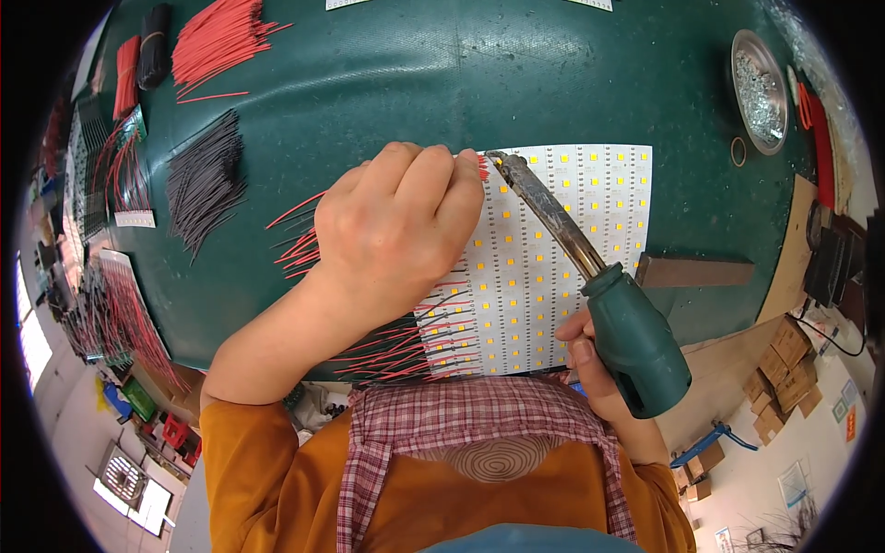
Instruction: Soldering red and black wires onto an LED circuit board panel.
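**Blue curved edge (525, 539) lowest in frame, soldering iron (604, 286) reaching up to the board (553, 267)**

We see the left hand (392, 221) at centre, curled knuckles-up over the board's left part, just left of the iron's tip; its fingertips are hidden, so we cannot tell whether it pinches a wire. Right of centre, the right hand (590, 355) shows partly behind the green handle and appears to grasp the iron.

White and dotted with yellow LEDs, the board lies mid-frame on the green mat (544, 83), red and black wires (406, 350) fanning from its left side.

We judge the step in hand to be soldering wires along that side, near its upper end. As we read it, the next move calls for a steady wire end and a brief, exact touch of the tip, clear of the fingers.

Farther out, we find a dark bar (696, 271) by the board's right edge, loose black wires (207, 175) and a red wire pile (219, 41) upper left, and a metal bowl (742, 55) upper right.
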Demonstrator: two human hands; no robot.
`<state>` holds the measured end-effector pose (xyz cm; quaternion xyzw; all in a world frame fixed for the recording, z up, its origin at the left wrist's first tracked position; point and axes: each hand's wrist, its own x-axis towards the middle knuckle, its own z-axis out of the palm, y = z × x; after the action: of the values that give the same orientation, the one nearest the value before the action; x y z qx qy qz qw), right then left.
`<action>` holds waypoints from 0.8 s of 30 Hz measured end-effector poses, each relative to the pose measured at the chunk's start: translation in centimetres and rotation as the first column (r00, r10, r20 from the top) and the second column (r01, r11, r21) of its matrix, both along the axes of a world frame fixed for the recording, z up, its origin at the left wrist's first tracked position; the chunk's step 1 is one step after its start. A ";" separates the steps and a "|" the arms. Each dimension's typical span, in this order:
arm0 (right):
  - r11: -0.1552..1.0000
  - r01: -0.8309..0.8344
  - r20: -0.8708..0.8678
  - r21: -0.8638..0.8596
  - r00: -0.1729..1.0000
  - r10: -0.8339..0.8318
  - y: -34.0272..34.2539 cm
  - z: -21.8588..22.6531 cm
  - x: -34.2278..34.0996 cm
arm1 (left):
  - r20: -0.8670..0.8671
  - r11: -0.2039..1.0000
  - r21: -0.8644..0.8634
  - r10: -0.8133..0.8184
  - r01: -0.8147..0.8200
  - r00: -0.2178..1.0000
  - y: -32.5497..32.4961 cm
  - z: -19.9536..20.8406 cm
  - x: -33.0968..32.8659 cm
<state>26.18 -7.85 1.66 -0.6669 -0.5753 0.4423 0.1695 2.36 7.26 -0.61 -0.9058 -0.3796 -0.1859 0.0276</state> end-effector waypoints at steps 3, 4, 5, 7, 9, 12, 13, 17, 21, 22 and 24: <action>0.999 0.007 0.031 -0.039 0.999 -0.006 -0.2 -0.2 0.0 | -0.019 1.000 -0.002 -0.001 0.001 1.000 0.0 0.1 0.1; 0.999 0.007 0.031 -0.040 1.000 -0.005 0.0 -0.1 0.1 | -0.019 1.000 -0.002 0.000 0.000 1.000 0.0 0.1 0.1; 0.998 -0.052 0.022 -0.033 0.998 0.053 0.2 0.0 0.3 | -0.025 1.000 0.001 -0.002 0.002 1.000 0.1 0.1 0.1; 0.994 -0.111 0.014 -0.025 0.994 0.111 0.3 0.0 0.7 | -0.029 1.000 0.005 -0.004 0.004 1.000 0.1 0.2 0.2; 0.983 -0.181 0.000 0.003 0.983 0.181 0.2 -0.1 1.0 | -0.027 1.000 0.008 -0.003 0.003 1.000 0.2 0.3 0.3; 0.995 -0.016 -0.177 -0.103 0.984 -0.002 -0.1 0.0 0.9 | -0.036 1.000 -0.006 0.008 -0.008 0.999 0.1 0.1 0.3; 0.995 -0.016 -0.177 -0.101 0.984 -0.003 -0.2 0.1 0.8 | -0.036 1.000 -0.004 0.007 -0.007 0.999 0.1 0.1 0.3; 0.945 0.285 -0.409 -0.162 0.852 -0.327 0.7 0.8 0.1 | -0.039 1.000 0.000 0.019 -0.019 0.999 0.1 0.1 0.3; 0.979 0.191 -0.339 -0.069 0.919 -0.203 0.5 0.5 0.0 | -0.027 0.996 -0.075 0.043 -0.044 0.999 0.3 0.5 0.4; 0.972 0.214 -0.338 -0.099 0.911 -0.236 0.5 0.4 -0.1 | -0.027 0.996 -0.074 0.040 -0.042 0.999 0.4 0.5 0.3; 0.993 0.114 -0.260 -0.033 0.958 -0.119 0.4 0.0 0.6 | 0.233 0.993 -0.116 0.051 -0.024 0.971 0.5 0.5 -0.2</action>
<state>26.83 -7.49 1.65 -0.6370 -0.5036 0.5207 0.2637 2.14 7.78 -0.12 -0.8702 -0.4070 -0.2700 -0.0651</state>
